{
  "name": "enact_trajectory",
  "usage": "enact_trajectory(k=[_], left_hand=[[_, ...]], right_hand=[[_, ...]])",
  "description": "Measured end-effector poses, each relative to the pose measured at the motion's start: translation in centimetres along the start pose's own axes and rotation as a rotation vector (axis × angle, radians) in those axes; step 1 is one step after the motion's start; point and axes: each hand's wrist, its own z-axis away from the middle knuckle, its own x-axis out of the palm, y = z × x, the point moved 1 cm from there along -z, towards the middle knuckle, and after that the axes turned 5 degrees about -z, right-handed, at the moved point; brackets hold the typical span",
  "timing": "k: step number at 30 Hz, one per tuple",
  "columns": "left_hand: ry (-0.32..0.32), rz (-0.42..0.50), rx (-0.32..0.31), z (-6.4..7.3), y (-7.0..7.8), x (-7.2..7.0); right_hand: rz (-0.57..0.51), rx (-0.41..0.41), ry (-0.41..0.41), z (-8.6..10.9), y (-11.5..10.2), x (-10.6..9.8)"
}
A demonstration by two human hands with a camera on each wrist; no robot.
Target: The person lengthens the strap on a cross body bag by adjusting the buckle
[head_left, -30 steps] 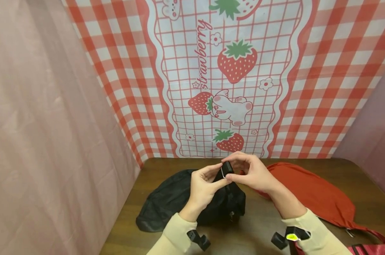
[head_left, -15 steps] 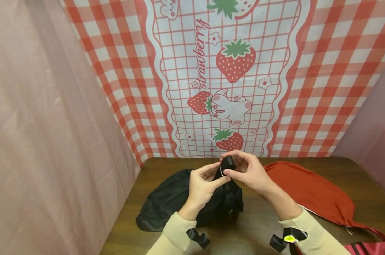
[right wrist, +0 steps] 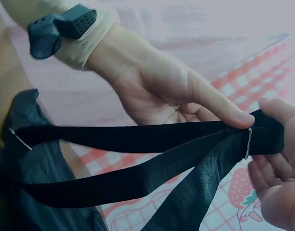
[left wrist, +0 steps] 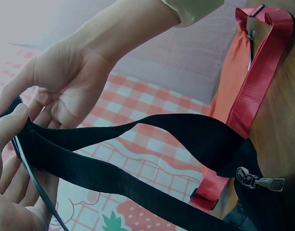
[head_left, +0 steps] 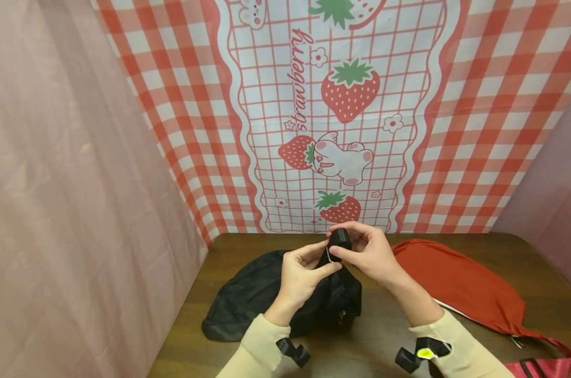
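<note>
A black bag (head_left: 247, 302) lies on the table at centre left in the head view, its black strap (right wrist: 104, 139) raised in both hands. My left hand (head_left: 297, 281) pinches the strap at a thin metal strap slider (right wrist: 249, 143), thumb below and fingers above. On the other side of the slider, my right hand (head_left: 374, 257) pinches a short folded loop of that strap between thumb and fingers. From the hands, the strap lengths run down to the bag in both wrist views. A silver zip pull (left wrist: 268, 183) hangs at the bag's end.
An orange-red bag (head_left: 465, 283) with a pinkish-red strap (head_left: 545, 359) lies right of my right hand on the brown wooden table (head_left: 384, 336). Behind the table hangs a checked strawberry-print cloth (head_left: 408, 173). A plain pale curtain (head_left: 86, 210) hangs at the left.
My right hand has risen slightly, its thumb moving up along the strap loop. The loop stands a little higher past the slider. My left hand stays nearly in place.
</note>
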Motion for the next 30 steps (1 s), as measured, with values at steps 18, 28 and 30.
enact_trajectory(k=[18,28,30], left_hand=[[0.111,-0.021,-0.008,-0.6,0.9,-1.7],[0.086,-0.005,-0.002,-0.6,1.0,-1.5],[0.086,-0.008,0.016,-0.8,1.0,-1.6]], right_hand=[[0.324,0.082,-0.077,2.5,3.6,0.2],[0.432,-0.043,-0.047,2.7,3.5,0.8],[0.455,-0.028,-0.055,2.9,3.5,0.7]])
